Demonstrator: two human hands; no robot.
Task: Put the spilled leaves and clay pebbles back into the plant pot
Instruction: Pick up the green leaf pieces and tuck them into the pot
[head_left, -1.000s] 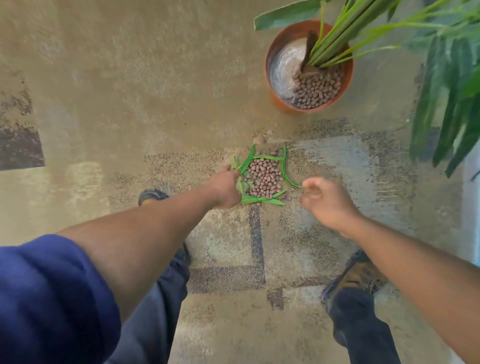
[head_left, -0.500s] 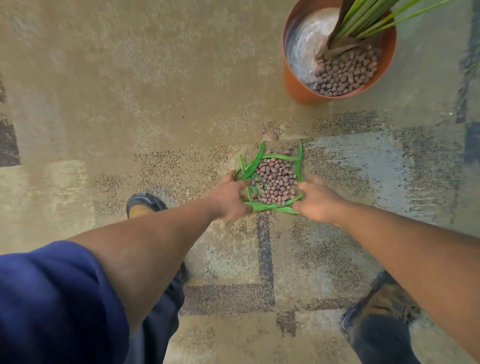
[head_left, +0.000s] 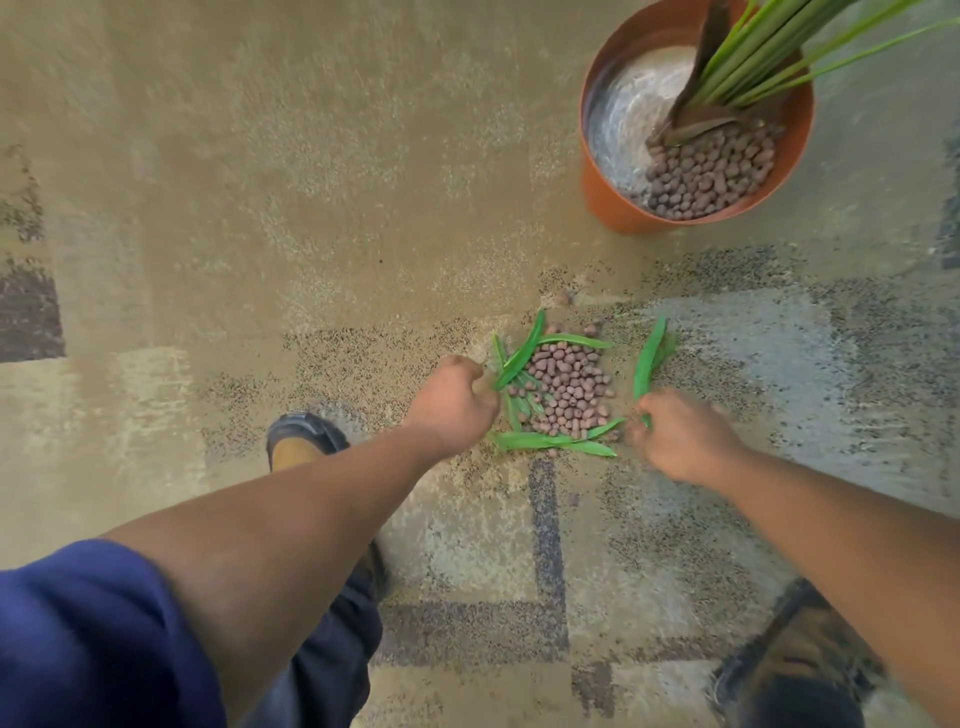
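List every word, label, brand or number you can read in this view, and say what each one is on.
None: no readable text shows anywhere.
Plant pot: plain orange wall, no label.
Carpet: only woven blocks and speckles, no lettering.
Shoe by the left hand: no brand visible.
Blue sleeve: plain.

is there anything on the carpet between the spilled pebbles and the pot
Nothing visible. The stretch of carpet between the pebble pile and the plant pot is bare apart from one stray pebble. Both hands are already at the pile, left hand and right hand, each pinching a leaf.
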